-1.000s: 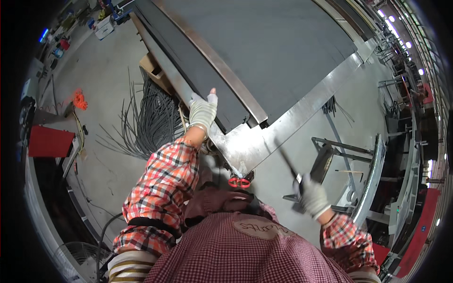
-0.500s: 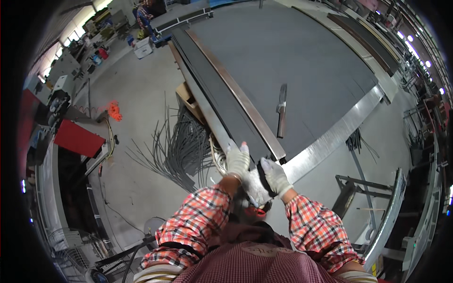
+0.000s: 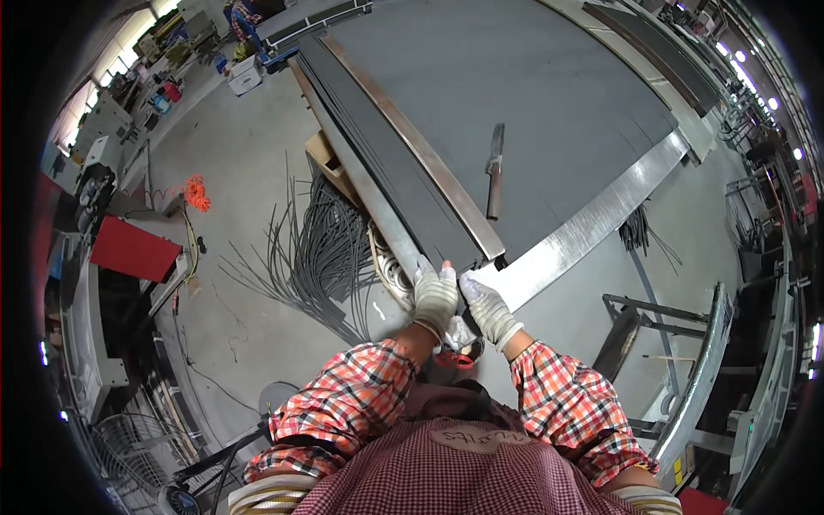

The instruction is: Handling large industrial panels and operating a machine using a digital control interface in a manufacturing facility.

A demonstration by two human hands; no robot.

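Note:
My left hand (image 3: 435, 300), in a pale glove, is closed at the near corner of a table, its thumb up beside the metal edge rail (image 3: 369, 193). Close on its right, my right hand (image 3: 491, 313), gloved too, is closed with its thumb toward the left. A dark strip (image 3: 464, 316) shows between the hands, mostly hidden by them; what the left fingers hold cannot be made out. Ahead lies a dark grey sheet (image 3: 549, 94) with a long brownish metal bar (image 3: 412, 142) across it. A knife (image 3: 495, 172) with a wooden handle rests on the sheet.
Bright metal edging (image 3: 601, 232) borders the table's near side. Left of it, a heap of thin dark strips (image 3: 326, 249) lies on the floor beside a cardboard box (image 3: 330, 167). A metal frame (image 3: 669, 318) stands at right, a fan (image 3: 129, 446) at lower left.
My right hand has moved up and left, closer to my left hand, bringing the dark strip along. The view has shifted slightly, and the knife has stayed on the sheet.

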